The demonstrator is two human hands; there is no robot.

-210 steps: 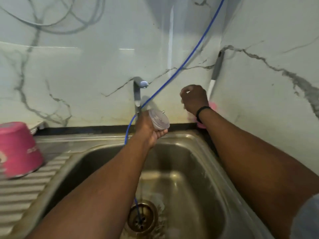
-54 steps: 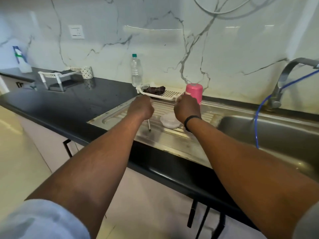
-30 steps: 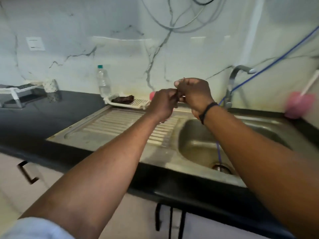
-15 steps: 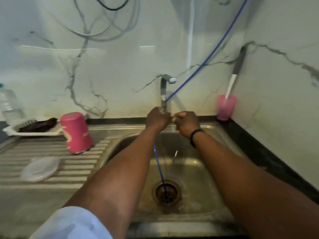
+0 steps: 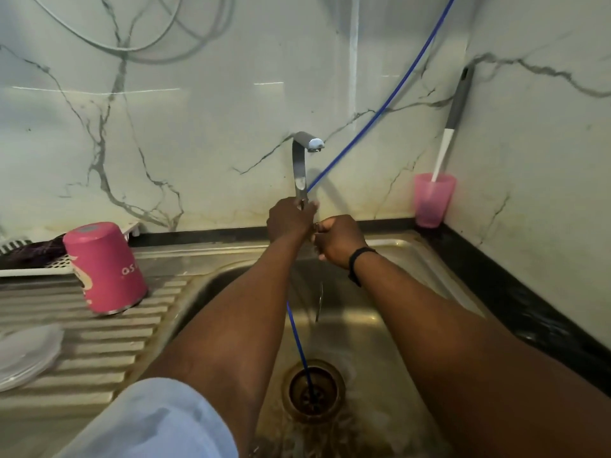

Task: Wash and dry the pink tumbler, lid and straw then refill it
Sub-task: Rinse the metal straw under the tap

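Note:
The pink tumbler point(image 5: 105, 269) stands upside down on the ribbed drainboard point(image 5: 99, 352), left of the sink bowl point(image 5: 380, 325). Its clear lid point(image 5: 26, 355) lies at the drainboard's left edge. My right hand point(image 5: 337, 241) grips the clear straw point(image 5: 319, 302), which hangs down from my fist over the bowl. My left hand point(image 5: 289, 219) is just beside it, with fingers curled round the foot of the tap point(image 5: 299, 166). The straw's upper end is hidden by my hands. Water ripples around the drain point(image 5: 312, 391).
A blue hose point(image 5: 373, 117) runs from the upper right down into the drain. A pink cup point(image 5: 431, 203) holding a long-handled brush stands in the back right corner. A white tray point(image 5: 29, 262) with a dark cloth sits behind the tumbler.
Both hands brought the straw from the drainboard over to the sink. Since half a second ago my left hand has risen onto the tap, while my right hand keeps the straw.

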